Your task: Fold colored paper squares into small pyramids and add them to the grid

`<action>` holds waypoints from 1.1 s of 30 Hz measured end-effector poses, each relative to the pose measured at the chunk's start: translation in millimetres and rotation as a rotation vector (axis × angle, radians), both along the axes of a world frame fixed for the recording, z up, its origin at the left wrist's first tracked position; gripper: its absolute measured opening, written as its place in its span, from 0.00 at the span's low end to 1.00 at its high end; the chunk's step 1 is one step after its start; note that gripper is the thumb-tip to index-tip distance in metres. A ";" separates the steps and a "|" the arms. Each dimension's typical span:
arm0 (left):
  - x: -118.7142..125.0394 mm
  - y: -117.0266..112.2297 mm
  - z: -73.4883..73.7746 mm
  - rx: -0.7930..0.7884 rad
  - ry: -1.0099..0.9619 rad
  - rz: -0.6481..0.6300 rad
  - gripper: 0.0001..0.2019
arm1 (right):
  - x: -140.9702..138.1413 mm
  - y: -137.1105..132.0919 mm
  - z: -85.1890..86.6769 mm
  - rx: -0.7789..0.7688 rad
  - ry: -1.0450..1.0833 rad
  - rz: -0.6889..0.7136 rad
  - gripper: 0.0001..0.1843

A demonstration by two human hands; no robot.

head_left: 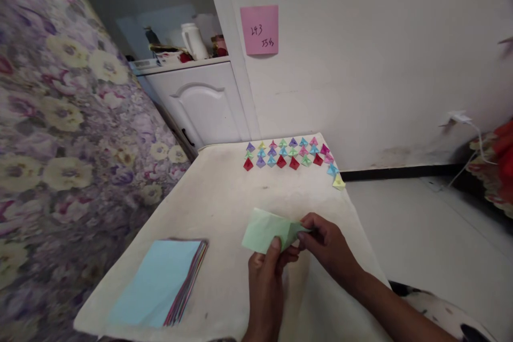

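Observation:
A pale green sheet of paper [262, 228], partly folded at its right side, is held above the white-covered table. My left hand [269, 272] grips it from below, the thumb on top and the fingers underneath. At the right end, my right hand [326, 243] pinches the narrow folded part between thumb and fingers. Past my hands, rows of small folded paper pieces [281, 162] in several colours lie at the table's far edge. To the left of my hands lies a stack of coloured paper [160, 278] with a light blue sheet on top.
The table [224, 192] stands against a white wall with a pink note [259, 30] on it. A floral curtain [80, 117] hangs along the left. Behind, a white jug [194, 41] stands on a cabinet [200, 101]. A white plug [460, 116] is at the right.

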State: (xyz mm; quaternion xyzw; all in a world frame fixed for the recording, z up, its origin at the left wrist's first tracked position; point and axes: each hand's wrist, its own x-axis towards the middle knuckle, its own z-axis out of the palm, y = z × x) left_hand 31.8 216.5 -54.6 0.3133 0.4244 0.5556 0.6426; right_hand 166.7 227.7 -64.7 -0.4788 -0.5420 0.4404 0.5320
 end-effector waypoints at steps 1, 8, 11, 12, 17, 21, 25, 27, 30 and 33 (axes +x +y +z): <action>1.0 -0.4 1.1 0.010 0.023 0.006 0.13 | 0.3 0.1 0.1 0.006 -0.019 -0.014 0.07; 4.9 0.4 1.5 0.043 0.145 0.053 0.09 | 0.4 -2.1 4.2 0.025 -0.089 -0.019 0.06; 3.3 2.5 -4.9 0.062 0.111 0.013 0.07 | 0.7 -3.0 6.1 0.044 -0.105 -0.016 0.07; 2.8 3.0 -6.9 0.061 0.097 0.008 0.06 | 0.9 -3.1 6.2 0.047 -0.110 -0.019 0.06; 2.4 4.1 -12.1 -0.002 0.022 0.001 0.05 | 1.2 -2.4 5.3 0.004 -0.082 -0.048 0.07; 3.1 4.0 -11.6 -0.013 -0.044 -0.005 0.04 | 1.9 -0.5 6.8 -0.062 0.100 -0.009 0.18; 3.3 5.6 -10.6 -0.021 -0.060 -0.007 0.04 | 5.2 2.5 6.9 -0.126 0.170 0.033 0.12; 2.8 6.8 -10.9 -0.033 -0.064 -0.002 0.04 | 7.0 3.7 5.7 -0.147 0.176 0.030 0.11; 1.3 8.0 -11.8 -0.056 -0.059 0.011 0.04 | 9.7 4.7 3.1 -0.161 0.169 0.018 0.11; -0.3 7.8 -11.7 -0.064 -0.040 0.025 0.05 | 13.9 6.2 0.8 -0.155 0.151 0.008 0.10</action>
